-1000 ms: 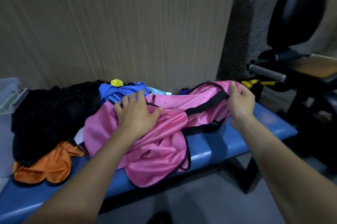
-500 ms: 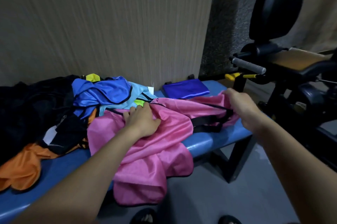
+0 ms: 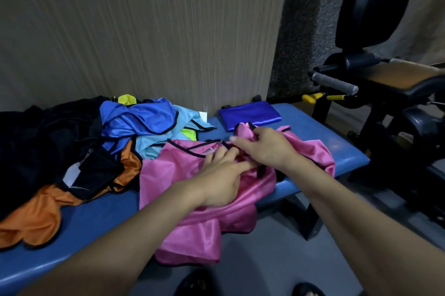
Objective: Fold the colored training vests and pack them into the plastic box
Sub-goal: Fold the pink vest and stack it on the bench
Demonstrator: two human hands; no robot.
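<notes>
Slippage is the main risk: the pink vest (image 3: pixel 204 202) is glossy, thin fabric, and a good part of it hangs over the near edge of the worktop (image 3: pixel 101 209), below the left hand (image 3: pixel 221 185). That hand lies on the cloth with fingers mostly straight, pressing it down, not grasping. The right hand (image 3: pixel 262 149), just beyond and touching the left's fingertips, has its fingers curled round a bunched, black-trimmed end of the same vest. If the right pulls before the left bears down firmly, the hanging part could drag the whole piece off toward the floor, or the fold could land crooked. Loose vests lie close to the left of the left hand: a blue vest (image 3: pixel 142 120), a light-blue one (image 3: pixel 154 149), an orange one (image 3: pixel 33 218) and dark garments (image 3: pixel 41 141); any of these could catch in the fold. A folded blue vest (image 3: pixel 250 115) sits just beyond the right hand.

The plastic box is nowhere in view, so where the packing goes cannot be told. The right hand's thumb is hidden under the cloth, and the vest's straps beneath both hands are hard to make out. Gym equipment (image 3: pixel 385 93) to the right of the right hand is dim.
</notes>
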